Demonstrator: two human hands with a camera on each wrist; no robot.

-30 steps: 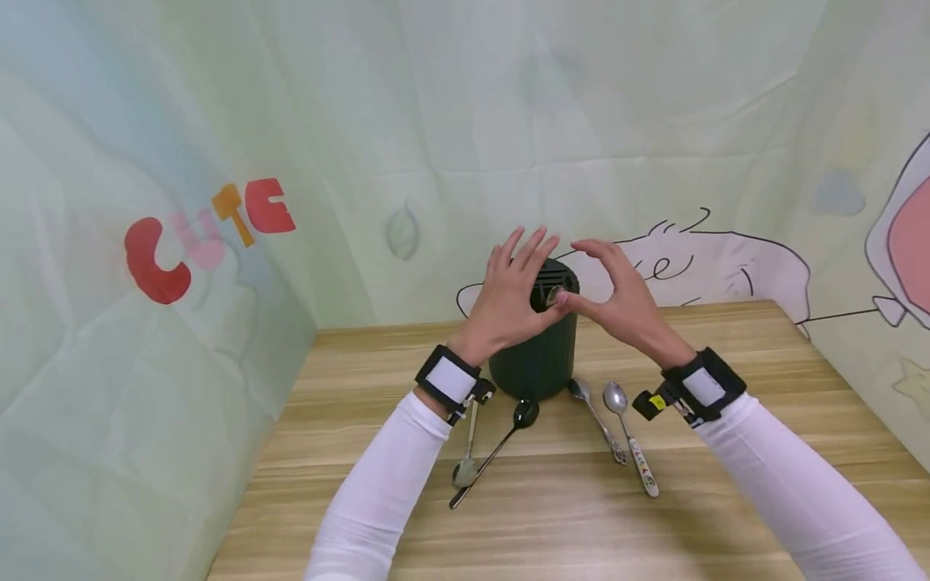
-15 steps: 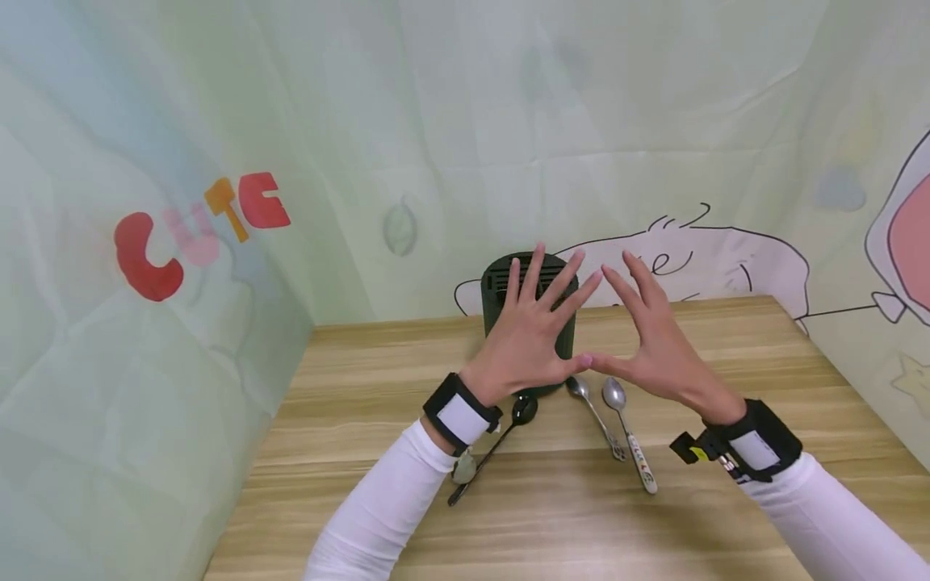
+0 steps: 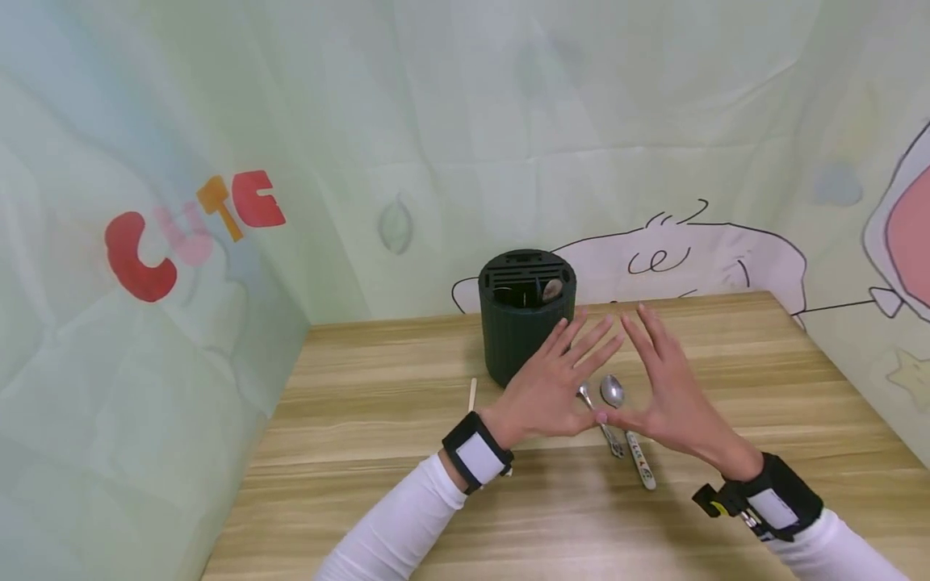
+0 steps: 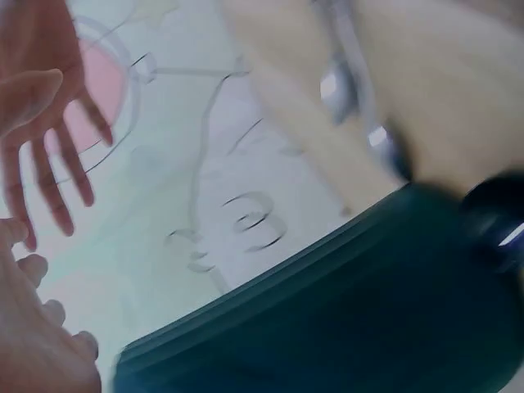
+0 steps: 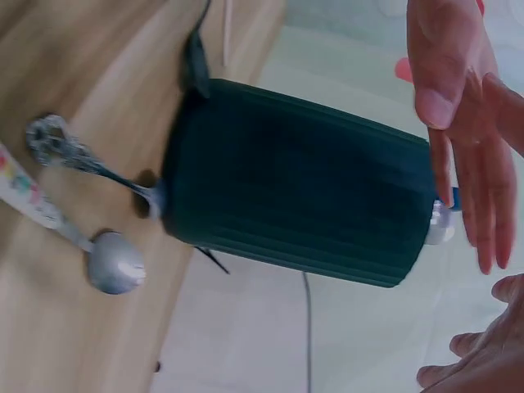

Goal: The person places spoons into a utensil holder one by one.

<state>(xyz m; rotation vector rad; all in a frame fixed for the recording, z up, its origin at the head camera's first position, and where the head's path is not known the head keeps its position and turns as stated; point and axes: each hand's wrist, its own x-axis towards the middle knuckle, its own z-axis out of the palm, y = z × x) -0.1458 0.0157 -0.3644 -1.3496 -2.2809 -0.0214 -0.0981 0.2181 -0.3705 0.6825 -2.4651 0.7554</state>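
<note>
A dark green ribbed utensil holder [image 3: 519,343] stands upright near the back of the table. A spoon's bowl [image 3: 552,289] shows in its slotted top, beside a dark blue thin piece [image 3: 538,289]. My left hand [image 3: 555,387] hovers in front of the holder, fingers straight and spread, holding nothing. Beside it my right hand [image 3: 676,403] has its fingers extended too, also holding nothing; the thumb tips meet in the head view. Below the hands lie an ornate-handled spoon [image 3: 613,442] and a spoon with a patterned white handle [image 3: 641,464], both partly hidden.
A pale thin handle [image 3: 473,394] lies left of the holder, its other end hidden by my left arm. At the holder's base a black spoon [image 5: 195,65] shows in the right wrist view. A printed cloth [image 3: 407,161] surrounds the wooden table [image 3: 363,452].
Both hands have come down and back from the holder's top, uncovering it and the spoon bowl inside. Their fingers have straightened and spread. My left arm now covers the black spoon.
</note>
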